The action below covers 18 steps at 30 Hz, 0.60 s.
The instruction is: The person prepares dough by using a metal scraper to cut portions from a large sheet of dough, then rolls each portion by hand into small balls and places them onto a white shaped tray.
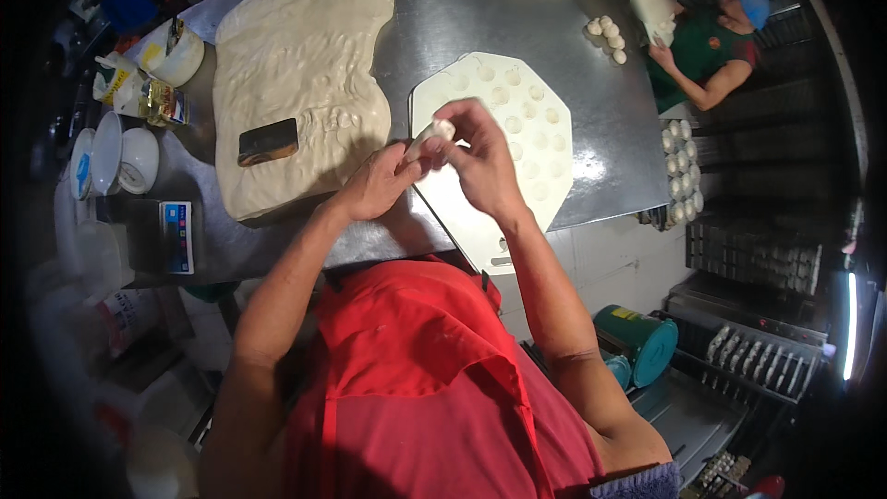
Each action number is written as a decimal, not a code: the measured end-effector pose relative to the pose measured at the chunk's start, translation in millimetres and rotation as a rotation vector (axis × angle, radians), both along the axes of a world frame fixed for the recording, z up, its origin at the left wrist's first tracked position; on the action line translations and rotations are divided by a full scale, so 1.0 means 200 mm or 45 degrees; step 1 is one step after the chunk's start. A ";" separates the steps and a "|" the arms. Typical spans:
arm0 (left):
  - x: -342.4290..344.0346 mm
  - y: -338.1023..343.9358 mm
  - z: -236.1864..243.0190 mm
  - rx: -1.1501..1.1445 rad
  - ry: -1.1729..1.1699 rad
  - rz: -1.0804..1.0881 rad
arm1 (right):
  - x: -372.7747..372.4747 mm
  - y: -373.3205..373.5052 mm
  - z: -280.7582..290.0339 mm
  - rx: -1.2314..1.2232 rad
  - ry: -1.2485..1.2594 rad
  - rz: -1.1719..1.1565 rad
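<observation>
In front of me, both hands work on a small piece of pale dough [443,129] held over the left part of a white moulding plate [462,212]. My left hand [377,183] grips its lower left end between thumb and fingers. Curled around its right side is my right hand [482,162], with fingers and thumb closed. The plate has several round hollows and a slot handle at its near end. Beside it on the left spreads a large slab of dough [305,46], with a dark dough scraper [268,141] lying flat on it.
The steel table [416,18] carries a scale [176,237], bowls [139,159] and packets [164,102] at left. Several dough balls [607,35] rest at its far right. A co-worker [707,55] there holds a light board [647,0]. A green bucket [637,344] stands at lower right.
</observation>
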State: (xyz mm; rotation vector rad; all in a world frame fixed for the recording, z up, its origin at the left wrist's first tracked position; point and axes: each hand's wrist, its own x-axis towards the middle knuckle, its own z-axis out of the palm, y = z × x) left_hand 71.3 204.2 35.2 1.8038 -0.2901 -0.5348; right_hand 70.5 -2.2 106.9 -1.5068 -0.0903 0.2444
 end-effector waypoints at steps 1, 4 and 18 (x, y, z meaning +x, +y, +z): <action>-0.01 0.03 0.01 -0.123 0.099 -0.066 | 0.00 0.02 0.04 0.016 -0.028 -0.060; -0.01 0.04 0.02 -0.315 0.097 -0.145 | -0.02 0.05 0.08 0.001 -0.065 -0.177; 0.08 -0.33 -0.23 0.309 -0.979 0.027 | -0.02 0.01 0.00 -0.923 -0.155 -0.185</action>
